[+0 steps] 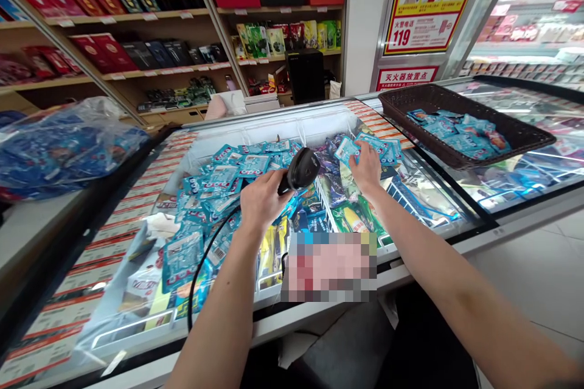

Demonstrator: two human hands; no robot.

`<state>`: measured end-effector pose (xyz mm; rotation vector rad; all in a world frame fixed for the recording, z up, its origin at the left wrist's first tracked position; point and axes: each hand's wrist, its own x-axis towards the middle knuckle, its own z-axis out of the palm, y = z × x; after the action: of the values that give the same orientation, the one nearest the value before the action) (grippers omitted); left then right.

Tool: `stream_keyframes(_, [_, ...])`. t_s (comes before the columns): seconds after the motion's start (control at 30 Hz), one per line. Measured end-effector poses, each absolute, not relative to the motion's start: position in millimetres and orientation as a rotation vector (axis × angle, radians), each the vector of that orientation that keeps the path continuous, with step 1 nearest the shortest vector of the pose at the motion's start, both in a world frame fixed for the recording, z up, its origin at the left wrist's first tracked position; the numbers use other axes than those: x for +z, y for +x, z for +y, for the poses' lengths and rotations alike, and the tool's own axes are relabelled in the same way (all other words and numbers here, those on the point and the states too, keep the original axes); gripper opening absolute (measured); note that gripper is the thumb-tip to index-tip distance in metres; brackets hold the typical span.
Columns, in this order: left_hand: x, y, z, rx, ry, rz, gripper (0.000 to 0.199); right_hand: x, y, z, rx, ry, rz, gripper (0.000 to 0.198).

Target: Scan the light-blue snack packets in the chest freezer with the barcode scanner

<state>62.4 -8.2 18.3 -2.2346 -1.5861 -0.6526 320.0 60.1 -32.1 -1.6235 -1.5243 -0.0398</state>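
Observation:
My left hand [262, 197] is closed around the handle of a black barcode scanner [303, 168], whose head points to the right. The scanner's black cable [203, 270] runs down past my left forearm. My right hand [366, 168] pinches a light blue packet [347, 149] by its right side. Other blue packets [390, 150] lie just behind that hand, on the freezer's glass top. Left of the scanner, a large heap of similar blue packets [214, 179] covers part of the chest freezer [249, 128].
A brown woven basket [515, 148] with several blue packets stands at the right on the freezer top. At the left lies a clear plastic bag [68, 145] full of blue packs. Shelves [150, 16] with boxes and bottles rise behind. A pixelated patch hides the freezer's front edge.

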Motion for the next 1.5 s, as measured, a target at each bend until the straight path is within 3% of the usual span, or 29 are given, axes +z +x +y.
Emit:
stream_keyframes(0.17, [22.1, 64.6, -10.1, -0.679, -2.221, -1.591, 0.038, -30.7, 318.7, 53.8, -0.243, -1.688, -1.628, 0.040])
stream_keyframes(0.33, [29.9, 64.5, -11.0, -0.687, -2.193, -1.648, 0.037, -38.5, 318.0, 58.3, -0.280, -1.566, -1.887, 0.025])
stream_keyframes(0.6, [41.4, 43.0, -7.7, -0.625, -2.066, -1.754, 0.036, -49.2, 323.1, 65.9, -0.395, -1.708, -1.740, 0.032])
stream_keyframes(1.13, [29.7, 14.7, -10.1, -0.747, -1.847, -1.937, 0.035, -35.4, 291.2, 48.7, -0.143, -1.262, -2.215, 0.035])
stream_keyframes(1.5, [35.6, 1.2, -12.9, -0.802, -1.808, -2.054, 0.037, -34.4, 274.5, 54.1, 0.153, -1.189, -2.190, 0.039])
